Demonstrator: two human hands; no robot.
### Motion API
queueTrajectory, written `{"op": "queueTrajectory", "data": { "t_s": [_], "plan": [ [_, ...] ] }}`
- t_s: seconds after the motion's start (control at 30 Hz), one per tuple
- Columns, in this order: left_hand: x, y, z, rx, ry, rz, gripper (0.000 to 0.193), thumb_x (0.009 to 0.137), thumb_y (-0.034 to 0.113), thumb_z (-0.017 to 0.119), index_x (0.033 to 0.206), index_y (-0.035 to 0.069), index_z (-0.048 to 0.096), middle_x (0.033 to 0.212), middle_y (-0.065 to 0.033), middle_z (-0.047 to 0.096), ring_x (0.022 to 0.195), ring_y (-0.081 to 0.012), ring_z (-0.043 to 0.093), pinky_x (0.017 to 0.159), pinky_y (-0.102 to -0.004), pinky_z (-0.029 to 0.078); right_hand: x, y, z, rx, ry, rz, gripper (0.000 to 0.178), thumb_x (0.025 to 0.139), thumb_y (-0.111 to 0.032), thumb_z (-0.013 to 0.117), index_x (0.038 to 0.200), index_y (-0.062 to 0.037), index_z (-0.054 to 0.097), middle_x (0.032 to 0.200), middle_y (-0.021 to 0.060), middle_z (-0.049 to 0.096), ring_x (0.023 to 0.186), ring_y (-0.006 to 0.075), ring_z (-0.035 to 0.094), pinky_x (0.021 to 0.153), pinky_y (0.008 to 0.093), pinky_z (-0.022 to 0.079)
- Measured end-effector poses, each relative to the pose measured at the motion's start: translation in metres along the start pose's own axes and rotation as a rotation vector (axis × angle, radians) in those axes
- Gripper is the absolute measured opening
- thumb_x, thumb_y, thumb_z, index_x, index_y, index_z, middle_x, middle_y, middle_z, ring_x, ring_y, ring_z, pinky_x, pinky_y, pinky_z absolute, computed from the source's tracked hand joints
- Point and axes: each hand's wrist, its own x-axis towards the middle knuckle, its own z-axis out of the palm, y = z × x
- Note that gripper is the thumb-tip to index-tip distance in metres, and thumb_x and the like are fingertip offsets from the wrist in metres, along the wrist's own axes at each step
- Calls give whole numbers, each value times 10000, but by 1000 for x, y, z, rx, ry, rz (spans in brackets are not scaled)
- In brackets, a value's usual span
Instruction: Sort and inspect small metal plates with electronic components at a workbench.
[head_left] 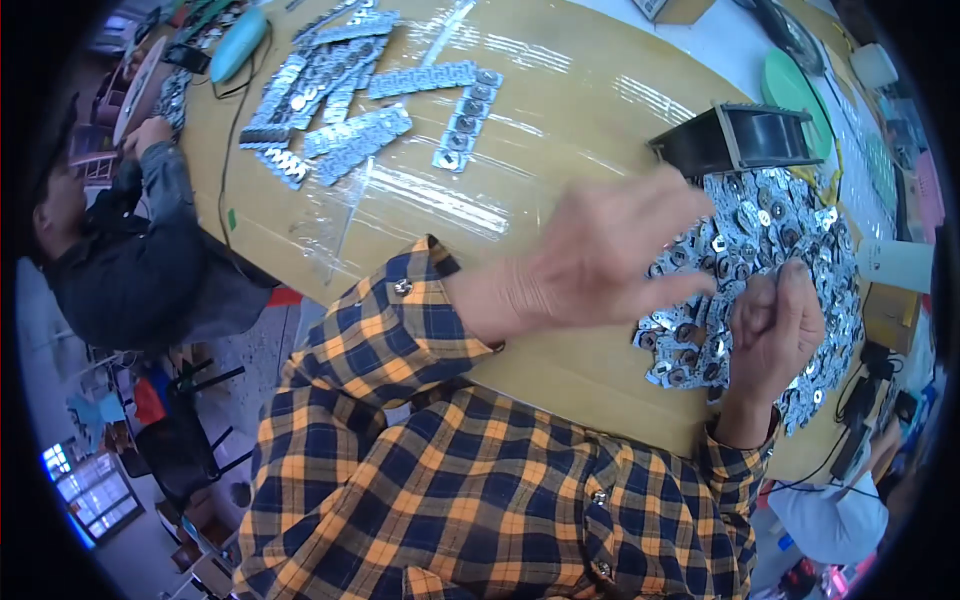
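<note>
My left hand (610,255) is over the table at the near edge of a large heap of small silvery metal parts (790,230). Its fingers and thumb are stretched apart, slightly smeared by motion, and nothing shows between them. Over the heap's near side is my right hand (778,322), fingers curled and thumb pressed against them. Whatever it may hold is hidden. Many of the heaped parts have round dark or bright centres. Farther left, rows of similar parts (345,70) are laid in overlapping strips, and one short strip (468,120) stands apart at their right end.
A black open bin (740,138) lies at the heap's far side, beside a green round lid-like thing (795,95). Clear film covers the tan tabletop (560,130). A person in dark clothes (150,240) works at the left edge. Black cables and plugs (870,385) lie at right.
</note>
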Motion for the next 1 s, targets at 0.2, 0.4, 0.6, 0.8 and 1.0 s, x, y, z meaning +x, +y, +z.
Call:
{"op": "queueTrajectory", "data": {
  "t_s": [0.2,0.4,0.6,0.8,1.0],
  "plan": [
    [18,-29,-67,783,170,-333,251,727,176,709,879,7,603,803,-153,608,742,-341,617,609,-435,482,-10,7,3,-225,-88,-121,292,988,-182,487,728,-50,504,567,-24,418,413,22,317,352,183,229],
    [-23,-20,-89,945,-56,-527,234,750,158,680,911,4,608,835,-171,622,757,-354,630,650,-457,486,-26,10,16,-381,-205,-278,311,958,-157,545,668,-44,555,562,-21,512,448,20,398,410,198,290],
    [-53,32,-53,334,92,-455,179,736,13,653,912,-11,633,743,-87,566,626,-211,587,564,-332,464,-21,17,11,-501,-382,-438,316,950,-176,556,676,-18,555,547,-4,515,429,48,428,399,218,314],
    [-65,82,-24,74,239,-241,276,677,-99,660,930,11,659,730,-53,526,594,-128,520,518,-247,418,-19,-8,14,202,-472,433,342,945,-226,556,666,-28,553,510,1,456,346,56,333,313,211,273],
    [-67,97,-15,566,170,329,376,640,-78,697,989,62,692,808,-36,546,707,-192,561,559,-289,440,-27,-14,6,379,-575,453,317,938,-241,576,709,-23,568,470,-1,413,347,57,312,314,207,265]
  ]
}}
